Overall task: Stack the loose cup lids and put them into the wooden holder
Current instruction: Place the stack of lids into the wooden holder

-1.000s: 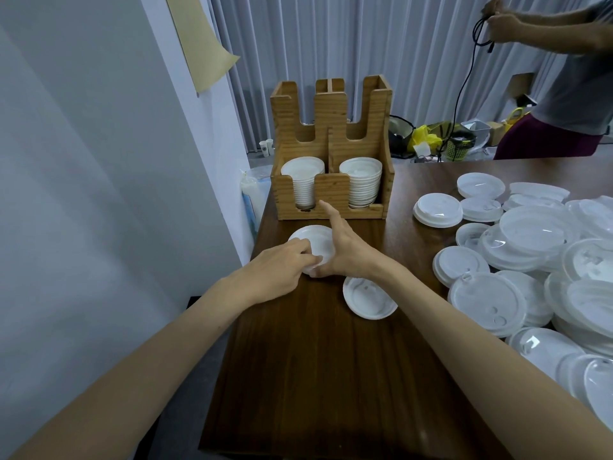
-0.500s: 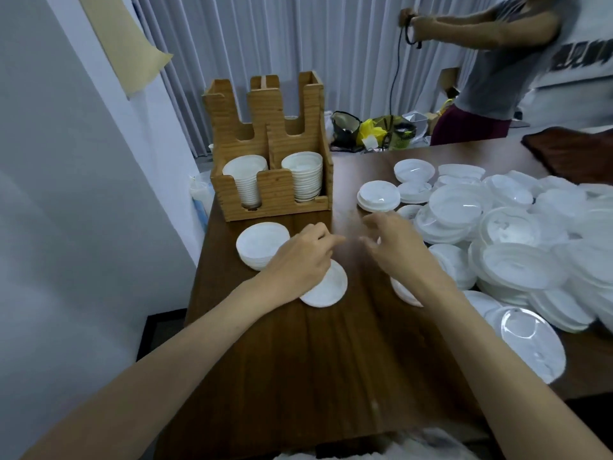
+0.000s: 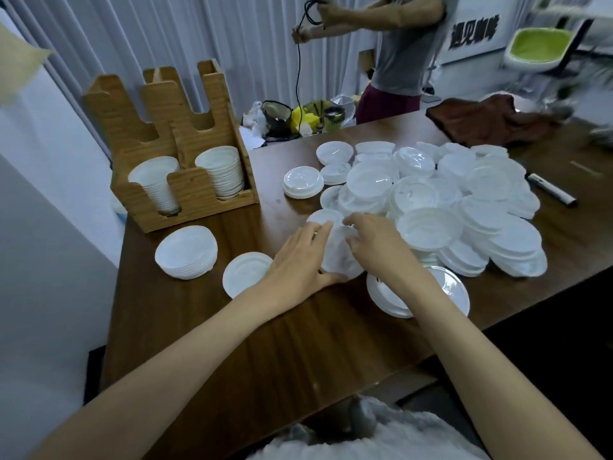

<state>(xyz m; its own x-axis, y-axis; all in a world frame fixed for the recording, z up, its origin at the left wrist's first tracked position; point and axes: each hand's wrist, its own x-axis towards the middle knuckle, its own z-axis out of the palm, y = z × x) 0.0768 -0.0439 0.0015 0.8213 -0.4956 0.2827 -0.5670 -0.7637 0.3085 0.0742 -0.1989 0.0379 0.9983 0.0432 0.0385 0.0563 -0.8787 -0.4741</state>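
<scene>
Your left hand (image 3: 298,257) curls round the near left edge of a small lid (image 3: 338,257). Your right hand (image 3: 374,244) pinches the same lid from its far right side, fingers bent. The lid is blurred, so I cannot tell whether you hold one lid or several. Hands and lid are over the table (image 3: 298,353), in front of the wooden holder (image 3: 195,192) and off to its right. Nearer the holder a single lid (image 3: 245,272) lies flat, and a short stack of lids (image 3: 185,252) stands just in front of the holder. Both front compartments of the holder carry stacked lids (image 3: 222,171). To the right of the holder spreads the big pile of loose lids (image 3: 447,200), with a marker pen (image 3: 550,192) beyond it.
</scene>
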